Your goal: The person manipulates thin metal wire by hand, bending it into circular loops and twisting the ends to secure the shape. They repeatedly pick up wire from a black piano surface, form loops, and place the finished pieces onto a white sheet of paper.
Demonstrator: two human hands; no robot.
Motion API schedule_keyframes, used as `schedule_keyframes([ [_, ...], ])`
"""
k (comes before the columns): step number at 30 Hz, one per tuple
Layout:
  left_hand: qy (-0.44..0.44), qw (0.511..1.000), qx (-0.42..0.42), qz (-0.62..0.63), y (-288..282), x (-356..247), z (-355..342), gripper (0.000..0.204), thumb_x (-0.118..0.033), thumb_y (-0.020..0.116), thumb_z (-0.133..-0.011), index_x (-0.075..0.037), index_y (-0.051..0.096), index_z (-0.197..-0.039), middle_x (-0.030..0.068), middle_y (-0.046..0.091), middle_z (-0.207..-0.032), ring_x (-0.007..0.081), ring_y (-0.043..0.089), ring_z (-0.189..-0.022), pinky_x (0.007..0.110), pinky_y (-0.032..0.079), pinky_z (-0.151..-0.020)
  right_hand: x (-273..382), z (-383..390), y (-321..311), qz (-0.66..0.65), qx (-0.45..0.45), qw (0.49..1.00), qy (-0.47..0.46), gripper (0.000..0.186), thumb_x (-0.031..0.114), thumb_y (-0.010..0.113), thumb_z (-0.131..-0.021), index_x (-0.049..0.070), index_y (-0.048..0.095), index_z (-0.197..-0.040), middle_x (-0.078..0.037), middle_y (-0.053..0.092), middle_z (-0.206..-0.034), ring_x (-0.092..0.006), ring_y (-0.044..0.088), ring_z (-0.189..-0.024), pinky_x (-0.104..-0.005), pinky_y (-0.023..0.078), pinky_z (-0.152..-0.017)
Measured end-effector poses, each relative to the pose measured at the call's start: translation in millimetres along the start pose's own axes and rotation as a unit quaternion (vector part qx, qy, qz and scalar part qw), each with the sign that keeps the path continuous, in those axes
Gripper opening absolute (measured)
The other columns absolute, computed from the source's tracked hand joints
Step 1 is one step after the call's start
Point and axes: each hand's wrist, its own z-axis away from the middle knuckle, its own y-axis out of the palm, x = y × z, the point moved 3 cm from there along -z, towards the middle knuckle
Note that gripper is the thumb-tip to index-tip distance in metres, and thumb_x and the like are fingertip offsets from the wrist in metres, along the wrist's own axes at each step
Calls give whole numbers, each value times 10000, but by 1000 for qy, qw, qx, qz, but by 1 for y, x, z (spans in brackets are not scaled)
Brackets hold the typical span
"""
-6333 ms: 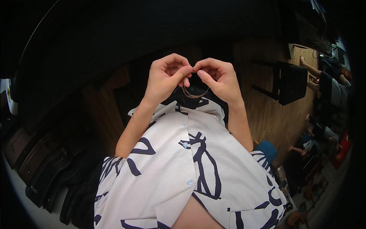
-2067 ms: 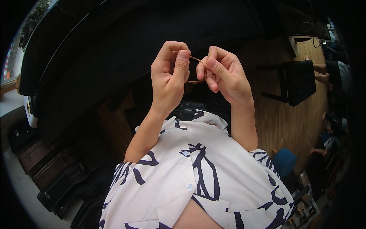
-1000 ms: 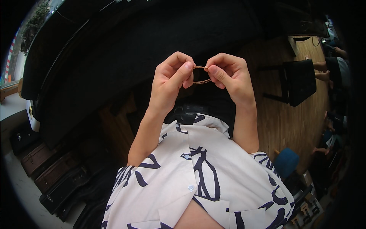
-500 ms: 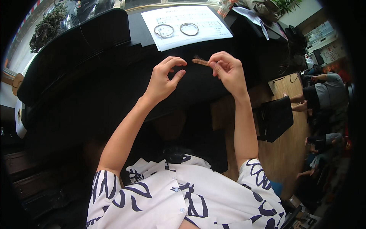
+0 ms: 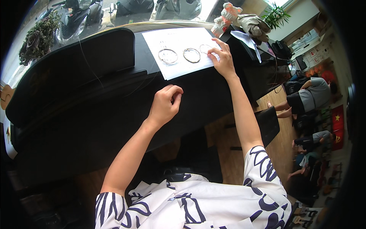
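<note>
On a white printed sheet (image 5: 173,72) lie two thin wire-like bracelets, a left bracelet (image 5: 159,56) and a middle bracelet (image 5: 183,55). A third, fainter bracelet (image 5: 201,48) is at the sheet's right side. My right hand (image 5: 223,59) reaches over that edge of the sheet, thumb and fingers closed at the third bracelet's right side and partly hiding it. Nearer to me, above the black tabletop, my left hand (image 5: 166,103) is curled with its fingertips bent in; nothing shows in it.
A black raised panel (image 5: 76,61) runs along the table's far left. Beyond the sheet's right corner are a blocky figure (image 5: 228,15), bundled cloth (image 5: 253,26) and loose papers (image 5: 248,42). A black stool (image 5: 268,124) stands at right; a person in grey (image 5: 318,93) is farther off.
My right hand has moved forward to the sheet with the thin brownish piece, now seen as a third loop there. My left hand has curled in. The view has shifted, with the sheet lower.
</note>
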Motion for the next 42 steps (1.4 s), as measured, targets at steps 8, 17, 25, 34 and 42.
schedule_keyframes([
  [8,2,1000,-7,11,0,3,2,67,33,639,-856,7,673,-908,97,661,-794,195,644,-681,294,486,-608,-1,-5,8,-131,145,979,66,54,24,557,-924,-22,560,-951,-201,637,-1314,-378,591,-1243,-424,456,-1051],
  [17,0,1000,-1,0,0,2,1,62,29,641,-856,7,672,-905,98,657,-790,196,639,-674,298,487,-608,2,-3,5,-133,106,984,50,130,45,593,-908,19,572,-1034,-190,651,-1292,-377,604,-1225,-429,459,-1043],
  [25,1,1000,0,-4,0,3,1,57,27,644,-855,8,671,-901,97,654,-782,189,629,-659,292,480,-597,4,-6,-5,-104,43,994,11,291,40,676,-829,53,612,-1112,-136,676,-1256,-341,617,-1196,-411,490,-995],
  [34,11,1000,-3,-1,1,6,1,57,28,641,-856,10,672,-900,93,653,-784,181,626,-649,290,477,-589,1,-5,-16,-112,2,993,47,280,17,672,-797,45,632,-1072,-114,692,-1220,-306,647,-1104,-398,541,-906],
  [42,-9,1000,-14,16,-2,5,2,66,23,641,-855,8,681,-905,100,663,-791,173,634,-662,283,480,-596,58,30,-33,-184,-91,976,75,195,-5,630,-810,22,629,-1003,-135,719,-1130,-281,685,-925,-326,516,-743],
])
